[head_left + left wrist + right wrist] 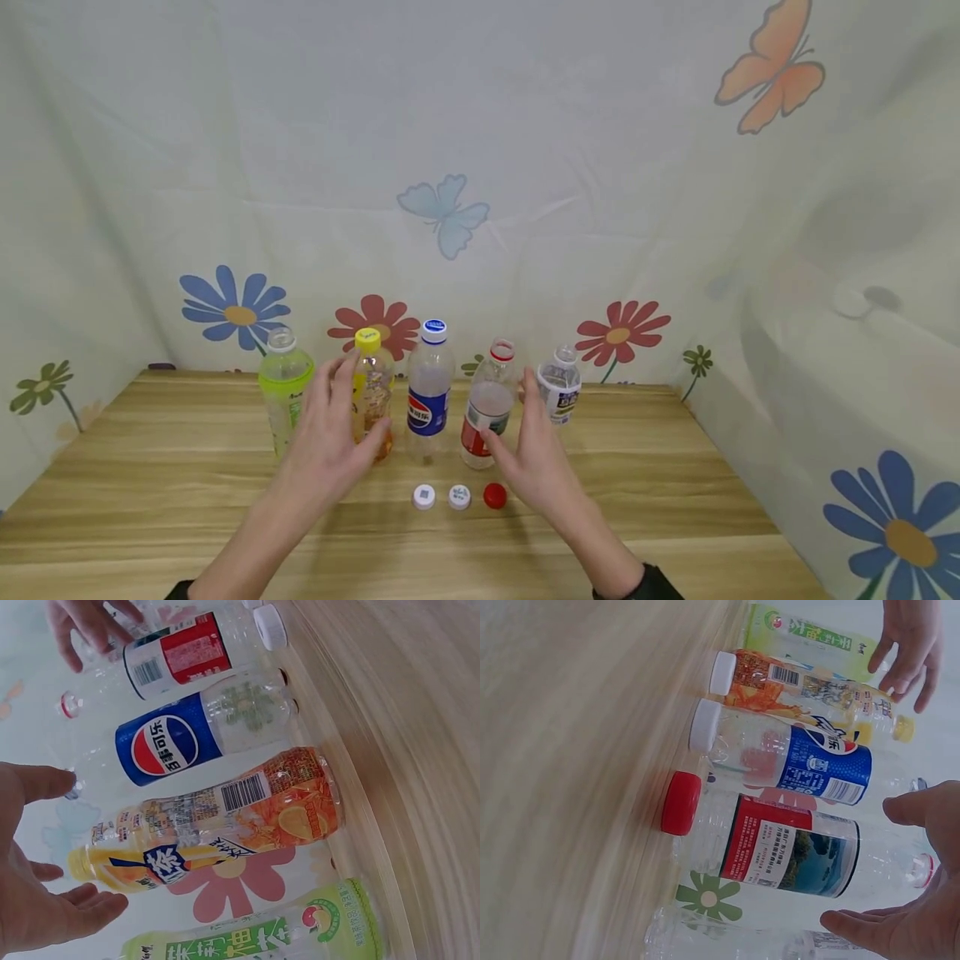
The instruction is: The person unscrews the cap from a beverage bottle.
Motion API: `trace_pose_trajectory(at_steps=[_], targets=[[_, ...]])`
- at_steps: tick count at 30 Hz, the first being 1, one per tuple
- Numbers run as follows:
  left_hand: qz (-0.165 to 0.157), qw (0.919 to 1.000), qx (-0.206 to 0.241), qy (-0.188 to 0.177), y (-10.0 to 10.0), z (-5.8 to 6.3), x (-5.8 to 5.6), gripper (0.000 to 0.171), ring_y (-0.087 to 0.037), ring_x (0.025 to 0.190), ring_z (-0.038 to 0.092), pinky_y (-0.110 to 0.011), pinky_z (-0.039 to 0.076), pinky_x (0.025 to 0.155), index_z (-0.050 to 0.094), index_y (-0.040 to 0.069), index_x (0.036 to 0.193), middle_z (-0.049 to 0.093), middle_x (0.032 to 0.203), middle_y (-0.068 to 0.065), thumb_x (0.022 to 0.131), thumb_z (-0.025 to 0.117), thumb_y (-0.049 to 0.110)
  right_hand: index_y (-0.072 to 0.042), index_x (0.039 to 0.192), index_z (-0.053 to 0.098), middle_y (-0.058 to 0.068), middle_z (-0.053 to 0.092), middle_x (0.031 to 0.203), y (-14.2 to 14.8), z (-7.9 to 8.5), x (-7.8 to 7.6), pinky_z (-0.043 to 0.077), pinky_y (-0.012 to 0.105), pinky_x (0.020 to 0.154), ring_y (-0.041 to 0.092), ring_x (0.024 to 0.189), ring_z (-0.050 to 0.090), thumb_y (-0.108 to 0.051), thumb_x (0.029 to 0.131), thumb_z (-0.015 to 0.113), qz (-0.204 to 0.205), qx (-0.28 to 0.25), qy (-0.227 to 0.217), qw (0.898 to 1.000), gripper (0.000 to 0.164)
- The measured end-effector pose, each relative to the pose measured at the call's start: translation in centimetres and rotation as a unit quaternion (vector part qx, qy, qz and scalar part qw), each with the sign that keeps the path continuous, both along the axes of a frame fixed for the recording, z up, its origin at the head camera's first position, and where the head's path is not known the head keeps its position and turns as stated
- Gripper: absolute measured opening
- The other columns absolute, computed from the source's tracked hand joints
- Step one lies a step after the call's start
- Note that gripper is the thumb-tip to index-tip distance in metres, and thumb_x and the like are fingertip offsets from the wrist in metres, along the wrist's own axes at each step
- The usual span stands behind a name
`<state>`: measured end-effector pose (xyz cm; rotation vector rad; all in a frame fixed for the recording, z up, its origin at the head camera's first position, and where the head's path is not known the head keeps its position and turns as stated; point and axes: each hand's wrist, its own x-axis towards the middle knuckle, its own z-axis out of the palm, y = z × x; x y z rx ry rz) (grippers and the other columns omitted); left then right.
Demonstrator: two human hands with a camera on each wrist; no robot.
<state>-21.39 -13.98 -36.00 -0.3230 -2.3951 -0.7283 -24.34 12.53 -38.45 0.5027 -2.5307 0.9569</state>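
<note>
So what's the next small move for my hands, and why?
I'd probably close the right hand around the red-labelled bottle to steady it: the bottle is uncapped, a red cap lies just in front, and that hand is beside it without gripping it.

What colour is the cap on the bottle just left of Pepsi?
Yellow cap, clearest in head view.

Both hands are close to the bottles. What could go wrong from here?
The right fingers flank the uncapped red-labelled bottle, so a bump might tip it.
The left fingers are close to the yellow-capped bottle and could knock it.
The red cap lies loose below the right thumb; a low sweep might flick it away.
</note>
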Motion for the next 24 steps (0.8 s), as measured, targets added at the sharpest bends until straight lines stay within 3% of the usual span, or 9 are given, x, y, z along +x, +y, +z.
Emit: trace_pose_trajectory(at_steps=[8,15,24], targets=[[0.012,0.9970,-0.007,-0.076,0.0,-0.2,-0.6,0.105,-0.042,0.136,0.027,-0.056,0.031,0.103,0.000,0.007,0.158,0.013,0.154,-0.021,0.087,0.075,0.030,-0.013,0.158,0.002,0.011,0.026,0.154,0.5,0.7,0.7,0.039,0.043,0.102,0.030,0.131,0.044,-0.024,0.090,0.074,0.006,0.013,0.010,1.000,0.100],[0.011,0.9963,0.004,-0.085,0.1,-0.3,-1.3,0.104,-0.043,0.136,0.025,-0.057,0.030,0.104,0.003,0.004,0.157,0.012,0.154,-0.023,0.087,0.076,0.028,-0.010,0.158,0.005,0.014,0.026,0.153,0.9,1.2,0.9,0.037,0.043,0.104,0.031,0.129,0.043,-0.025,0.090,0.074,0.011,0.020,0.030,0.999,0.098],[0.014,0.9950,0.010,-0.098,0.0,-0.4,-2.1,0.105,-0.044,0.136,0.025,-0.057,0.027,0.106,0.001,0.002,0.157,0.013,0.153,-0.025,0.088,0.075,0.028,-0.013,0.158,0.006,0.009,0.020,0.157,1.0,1.8,1.3,0.035,0.041,0.105,0.028,0.133,0.041,-0.029,0.091,0.072,0.004,0.031,0.014,0.999,0.096]])
